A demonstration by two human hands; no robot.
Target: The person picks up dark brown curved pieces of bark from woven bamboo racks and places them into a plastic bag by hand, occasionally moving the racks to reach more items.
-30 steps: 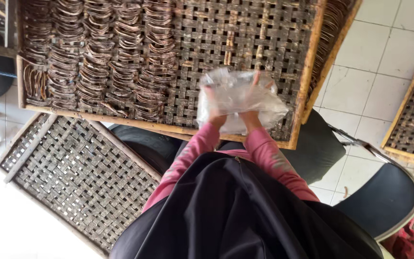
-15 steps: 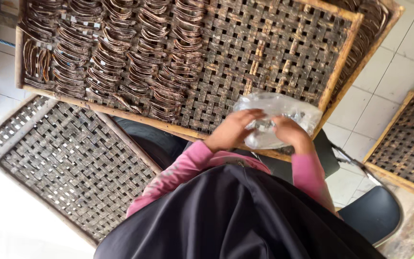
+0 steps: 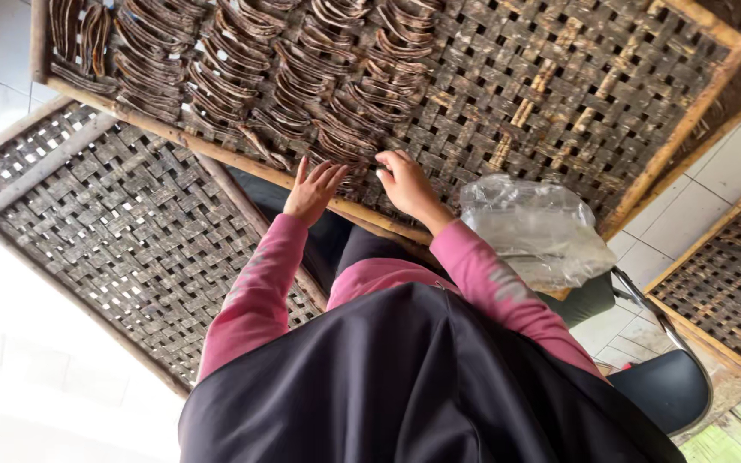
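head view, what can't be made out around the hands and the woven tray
- Woven tray: far edge cut off by the frame's top.
- Plastic bag: contents blurred behind the crinkled film.
- Left hand: its palm faces down, so contact with the dark curved strips is hidden.

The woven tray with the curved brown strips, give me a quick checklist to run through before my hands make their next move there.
1. Both hands free: ok. The left hand is spread open and the right hand holds nothing.
2. Hands at the strips: ok. Both rest at the near edge of the curved brown strips.
3. Room left on the woven tray: ok. Its right part lies bare.
4. Plastic bag within reach: ok. It sits at the tray's near edge beside the right arm.
5. Bag steady: cannot tell. It seems to overhang the frame.
6. Bag contents: cannot tell. The plastic is crumpled and cloudy.
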